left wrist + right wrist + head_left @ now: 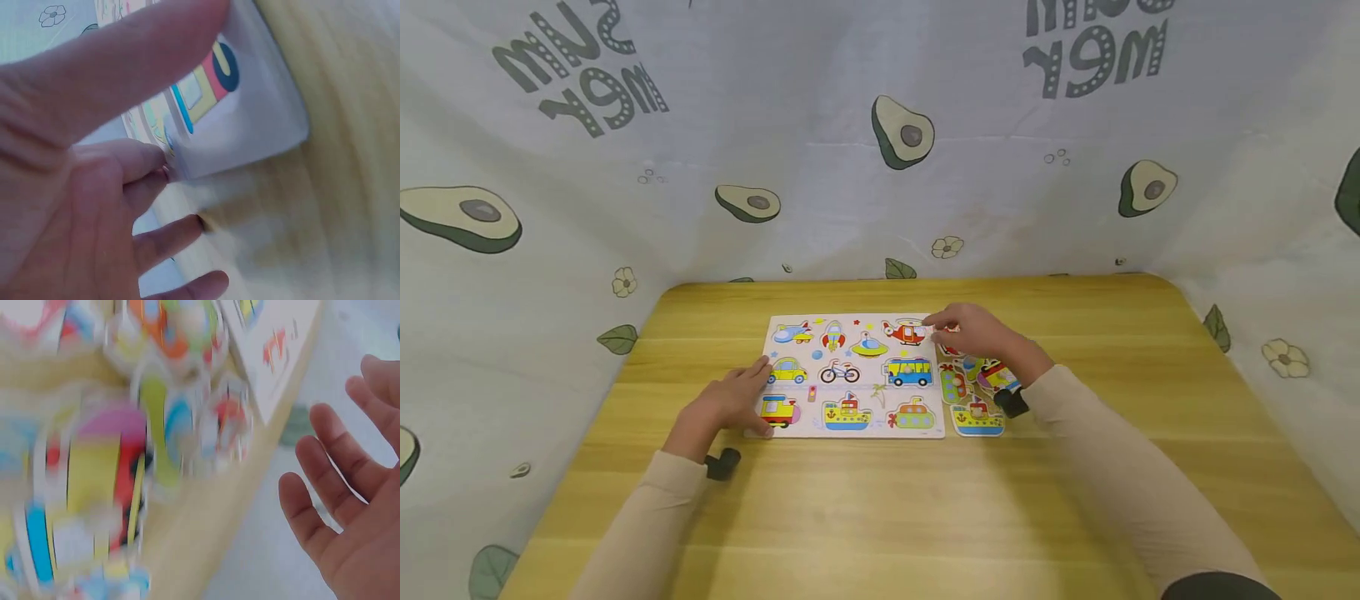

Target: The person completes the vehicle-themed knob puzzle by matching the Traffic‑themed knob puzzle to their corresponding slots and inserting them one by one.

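Observation:
A white puzzle board [880, 397] printed with vehicles lies flat on the wooden table. My left hand [730, 402] rests at its left edge; the thumb [144, 59] lies over the train picture near a corner. The other left fingers [169, 240] are loosely straight, along and beyond the edge. Over the board's upper right edge is my right hand [973, 331], beside the helicopter picture [905, 332]. Its fingers [340, 453] are relaxed and spread, and nothing shows in them. Loose vehicle pieces lie right of the board, including a ship piece [977, 419] and a train piece [94, 487].
Several loose pieces overlap in a pile below the right forearm, among them a green submarine piece [953, 384]. The wooden table [865, 517] extends around the board. Behind it hangs a pale cloth [820, 108] with avocado prints.

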A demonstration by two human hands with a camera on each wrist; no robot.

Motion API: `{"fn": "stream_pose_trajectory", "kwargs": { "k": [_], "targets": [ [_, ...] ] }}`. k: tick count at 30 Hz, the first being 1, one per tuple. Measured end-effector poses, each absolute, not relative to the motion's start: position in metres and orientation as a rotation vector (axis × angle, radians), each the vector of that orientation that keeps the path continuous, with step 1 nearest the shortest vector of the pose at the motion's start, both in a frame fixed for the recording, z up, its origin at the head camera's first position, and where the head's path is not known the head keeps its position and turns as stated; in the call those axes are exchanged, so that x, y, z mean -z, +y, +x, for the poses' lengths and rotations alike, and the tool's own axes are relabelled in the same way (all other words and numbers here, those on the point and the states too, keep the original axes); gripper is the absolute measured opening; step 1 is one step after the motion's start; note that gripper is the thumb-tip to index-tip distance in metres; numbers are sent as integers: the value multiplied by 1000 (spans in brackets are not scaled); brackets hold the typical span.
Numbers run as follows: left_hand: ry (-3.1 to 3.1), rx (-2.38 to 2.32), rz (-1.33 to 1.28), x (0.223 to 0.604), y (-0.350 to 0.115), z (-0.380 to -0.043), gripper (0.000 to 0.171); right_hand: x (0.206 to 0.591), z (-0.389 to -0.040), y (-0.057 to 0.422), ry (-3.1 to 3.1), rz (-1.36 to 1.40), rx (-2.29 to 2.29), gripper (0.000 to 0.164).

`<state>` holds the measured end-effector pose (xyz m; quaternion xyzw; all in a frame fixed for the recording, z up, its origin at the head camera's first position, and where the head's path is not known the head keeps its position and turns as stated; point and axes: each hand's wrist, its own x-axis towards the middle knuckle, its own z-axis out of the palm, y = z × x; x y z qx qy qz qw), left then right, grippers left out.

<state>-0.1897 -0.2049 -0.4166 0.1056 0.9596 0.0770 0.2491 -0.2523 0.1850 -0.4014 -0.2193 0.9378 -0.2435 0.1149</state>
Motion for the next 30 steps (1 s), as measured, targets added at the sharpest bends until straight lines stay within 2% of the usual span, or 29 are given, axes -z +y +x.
{"fn": "stream_pose_trajectory", "kwargs": {
  "k": [9, 22, 30],
  "targets": [
    [2638, -241, 316, 420, -208, -191, 110, 391, -261, 227, 2775, -490, 706, 37],
    [2643, -338, 283, 424, -215, -188, 113, 399, -267, 237, 2773, -470, 715, 34],
    [2640, -300, 261, 420, -214, -187, 112, 407, -268, 226, 2765, -411, 686, 33]
  ]
}}
